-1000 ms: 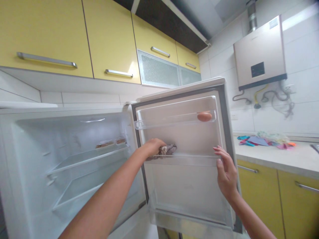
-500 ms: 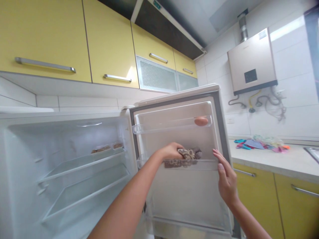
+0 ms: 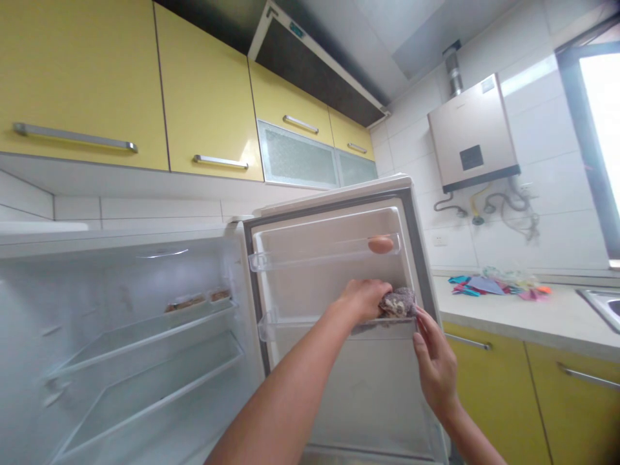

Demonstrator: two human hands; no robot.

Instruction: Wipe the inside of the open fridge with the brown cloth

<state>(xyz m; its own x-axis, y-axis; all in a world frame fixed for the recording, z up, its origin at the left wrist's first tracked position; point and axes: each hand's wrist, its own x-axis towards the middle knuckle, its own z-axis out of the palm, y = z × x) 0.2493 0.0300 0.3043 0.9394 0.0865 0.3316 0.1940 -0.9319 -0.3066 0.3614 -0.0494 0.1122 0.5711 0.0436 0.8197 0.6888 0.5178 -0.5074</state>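
My left hand (image 3: 371,298) is closed on a bunched, brown-and-beige patterned cloth (image 3: 400,302) and presses it into the right end of the middle door shelf (image 3: 334,330). That shelf is clear plastic, fixed to the inside of the open fridge door (image 3: 334,387). My right hand (image 3: 436,355) is at the door's right side, its fingers extended and the fingertips at the shelf's right end, beside the cloth. Whether those fingertips touch the cloth or only the shelf, I cannot tell. One brown egg (image 3: 380,244) sits in the upper door shelf (image 3: 314,253).
On the left, the fridge interior has glass shelves (image 3: 159,342) with small food packs (image 3: 186,303) at the back. Colourful cloths (image 3: 489,285) lie on the counter (image 3: 513,316), near a sink (image 3: 605,303). Yellow cabinets (image 3: 208,97) and a water heater (image 3: 472,132) hang above.
My left hand has moved right along the middle door shelf with the cloth, to its right end. My right hand's fingertips are now close beside the cloth. The view has shifted slightly right.
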